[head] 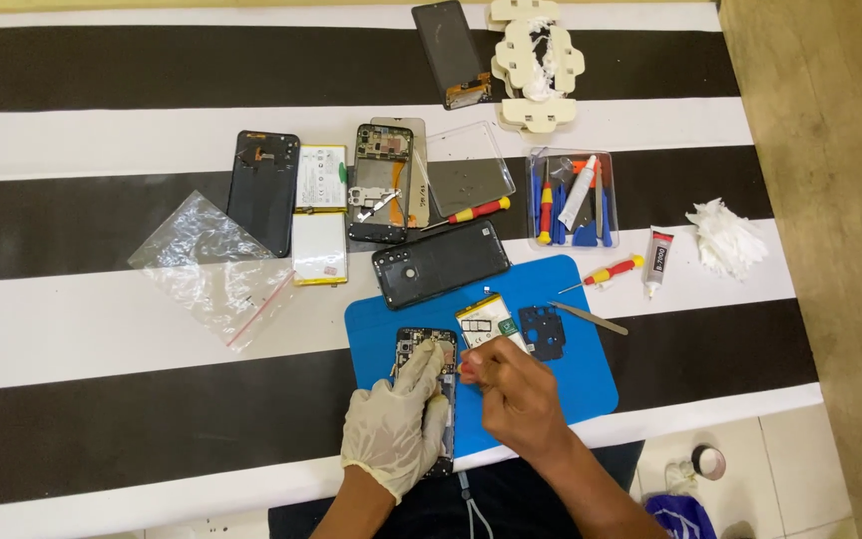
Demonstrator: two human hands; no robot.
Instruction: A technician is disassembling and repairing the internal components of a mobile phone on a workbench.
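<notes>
The left hand (398,419), in a white glove, lay palm down with fingers stretched forward. The bare right hand (513,394) was curled beside it, fingertips pinched together.

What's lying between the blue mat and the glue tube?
A small red and yellow screwdriver lies between the blue mat and the glue tube, in the head view.

Black-and-white striped table (102,299); on it blue mat (576,384), clear bag (214,262), tool tray (573,200), glue tube (656,258), tweezers (591,318).

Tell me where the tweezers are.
In the head view, the tweezers lie at the blue mat's right edge, just below the small red-handled screwdriver.
</notes>
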